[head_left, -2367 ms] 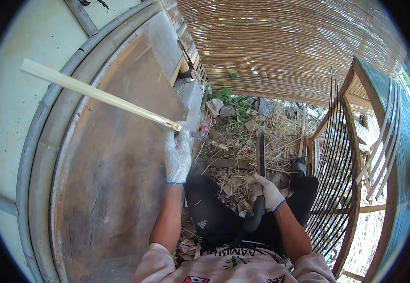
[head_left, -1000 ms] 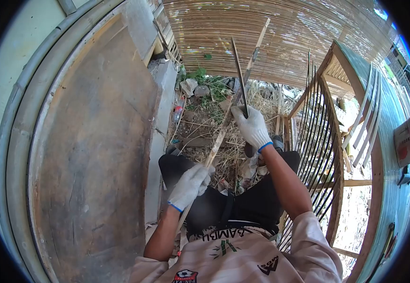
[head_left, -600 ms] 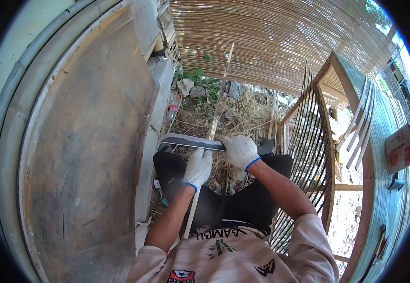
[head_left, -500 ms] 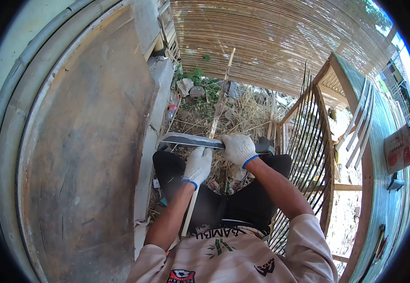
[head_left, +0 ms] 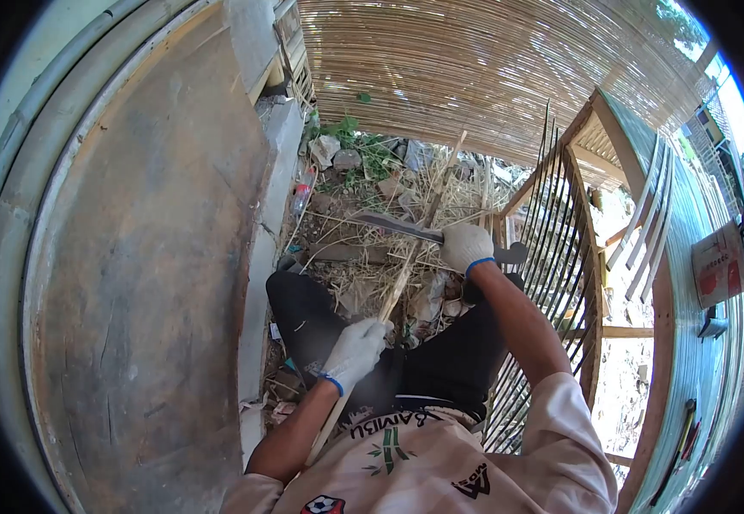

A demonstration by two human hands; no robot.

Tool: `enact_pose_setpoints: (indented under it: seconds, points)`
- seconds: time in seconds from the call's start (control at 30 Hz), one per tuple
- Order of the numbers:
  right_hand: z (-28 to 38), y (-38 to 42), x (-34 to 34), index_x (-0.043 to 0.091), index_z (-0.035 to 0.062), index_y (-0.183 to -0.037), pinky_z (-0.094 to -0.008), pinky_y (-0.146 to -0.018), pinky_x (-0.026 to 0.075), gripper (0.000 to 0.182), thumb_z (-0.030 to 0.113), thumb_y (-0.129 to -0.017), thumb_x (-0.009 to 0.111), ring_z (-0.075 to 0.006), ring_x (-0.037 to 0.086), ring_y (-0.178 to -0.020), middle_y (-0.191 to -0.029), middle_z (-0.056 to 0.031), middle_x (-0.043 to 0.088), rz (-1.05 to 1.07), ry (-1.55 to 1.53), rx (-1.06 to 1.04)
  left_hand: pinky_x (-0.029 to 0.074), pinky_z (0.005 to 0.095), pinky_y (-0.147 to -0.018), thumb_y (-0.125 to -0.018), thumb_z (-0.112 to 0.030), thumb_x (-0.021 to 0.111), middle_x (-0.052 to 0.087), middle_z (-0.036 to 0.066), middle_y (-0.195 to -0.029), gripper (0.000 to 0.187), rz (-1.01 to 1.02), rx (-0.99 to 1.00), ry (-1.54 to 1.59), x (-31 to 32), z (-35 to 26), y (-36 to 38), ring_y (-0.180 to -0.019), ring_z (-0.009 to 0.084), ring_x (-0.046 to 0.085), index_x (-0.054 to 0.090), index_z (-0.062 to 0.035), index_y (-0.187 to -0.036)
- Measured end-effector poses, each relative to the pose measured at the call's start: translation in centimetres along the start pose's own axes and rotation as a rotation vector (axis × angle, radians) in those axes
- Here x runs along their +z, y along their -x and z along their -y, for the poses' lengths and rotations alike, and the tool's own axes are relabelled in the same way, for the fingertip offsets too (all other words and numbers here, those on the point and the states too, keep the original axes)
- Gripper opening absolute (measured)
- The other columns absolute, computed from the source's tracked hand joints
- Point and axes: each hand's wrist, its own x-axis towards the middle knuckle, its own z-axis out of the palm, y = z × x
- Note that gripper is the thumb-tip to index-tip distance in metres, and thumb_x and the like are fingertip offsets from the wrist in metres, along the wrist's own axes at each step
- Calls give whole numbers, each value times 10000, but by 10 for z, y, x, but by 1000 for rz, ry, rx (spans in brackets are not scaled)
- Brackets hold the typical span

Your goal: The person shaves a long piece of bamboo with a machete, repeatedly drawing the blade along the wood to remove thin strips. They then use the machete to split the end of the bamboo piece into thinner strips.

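Observation:
My left hand point(head_left: 357, 351), in a white work glove with a blue cuff, is closed round a long split bamboo strip point(head_left: 402, 281). The strip slants from beside my body up and away over the ground. In a matching glove, my right hand point(head_left: 466, 247) grips a machete point(head_left: 396, 224) by its handle, whose dark hooked end sticks out to the right. The blade points left and overlaps the strip beyond my left hand, its edge turned away from clear view.
A large worn wooden board point(head_left: 149, 257) fills the left side. Dark thin strips point(head_left: 552, 231) lean on a wooden frame at right, beside a green bench top point(head_left: 689, 343) with a box point(head_left: 719, 265). Ahead hangs a bamboo screen point(head_left: 457, 68), above stones and dry straw.
My right hand has moved the machete away from me and up along the strip. My left hand has drawn back towards my body, still holding the strip, whose far end has come nearer.

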Motion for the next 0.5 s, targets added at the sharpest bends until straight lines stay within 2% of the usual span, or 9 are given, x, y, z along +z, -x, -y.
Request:
enact_pose_setpoints:
  seconds: [0.03, 0.07, 0.1, 0.17, 0.2, 0.27, 0.33, 0.5]
  points:
    - [6, 11, 2, 802, 40, -1031, -518, -857, 598, 321, 262, -897, 612, -406, 757, -948, -1004, -246, 766, 42, -33, 16, 362, 244, -494, -1085, -260, 523, 527, -54, -724, 315, 0, -59, -9, 5, 11, 5, -555, 44, 439, 706, -13, -1156]
    - [6, 10, -2, 795, 27, -1030, -525, -858, 596, 336, 277, -899, 613, -415, 753, -952, -1008, -256, 762, 40, -72, 40, 358, 240, -482, -1083, -258, 523, 525, -43, -726, 301, -3, -6, -28, 7, 12, -5, -544, 45, 440, 692, -14, -1132]
    - [3, 14, 2, 776, 7, -1042, -534, -857, 593, 360, 295, -902, 611, -429, 746, -944, -979, -266, 754, 57, -198, 3, 358, 245, -474, -1080, -253, 521, 532, -35, -729, 288, -1, -14, 6, 8, 3, -12, -539, 48, 447, 684, -16, -1106]
    - [10, 27, 22, 768, 10, -1035, -535, -854, 592, 353, 297, -901, 613, -428, 746, -933, -958, -259, 755, 43, -251, -35, 357, 250, -466, -1077, -248, 520, 538, -28, -732, 278, -5, -28, 45, 10, -10, -20, -533, 51, 453, 676, -19, -1080]
    - [15, 29, 27, 760, 14, -1028, -537, -851, 591, 346, 300, -899, 615, -427, 745, -922, -937, -251, 755, 24, -300, -80, 321, 235, -437, -1079, -251, 520, 499, -50, -709, 248, -28, -7, 63, 10, -16, -24, -509, 36, 418, 657, -45, -1092]
    - [36, 51, 5, 754, 25, -1016, -533, -841, 592, 329, 301, -895, 623, -422, 746, -914, -924, -236, 756, 31, -276, -113, 285, 219, -409, -1081, -254, 521, 459, -73, -686, 219, -56, 7, 80, 10, -21, -31, -485, 20, 382, 639, -71, -1104]
    - [53, 61, -6, 748, 35, -1003, -529, -831, 593, 312, 303, -891, 632, -416, 747, -906, -911, -221, 758, 42, -265, -137, 341, 272, -436, -1069, -252, 511, 523, -24, -693, 274, -74, 79, 59, 7, -17, -43, -500, 68, 442, 663, -28, -1026]
    - [68, 57, -8, 739, 73, -967, -517, -793, 593, 250, 293, -862, 679, -395, 750, -881, -876, -187, 754, 22, -186, -240, 325, 270, -439, -1080, -319, 535, 477, -47, -624, 319, -56, 39, 58, 8, -15, -50, -469, 71, 408, 672, -47, -988]
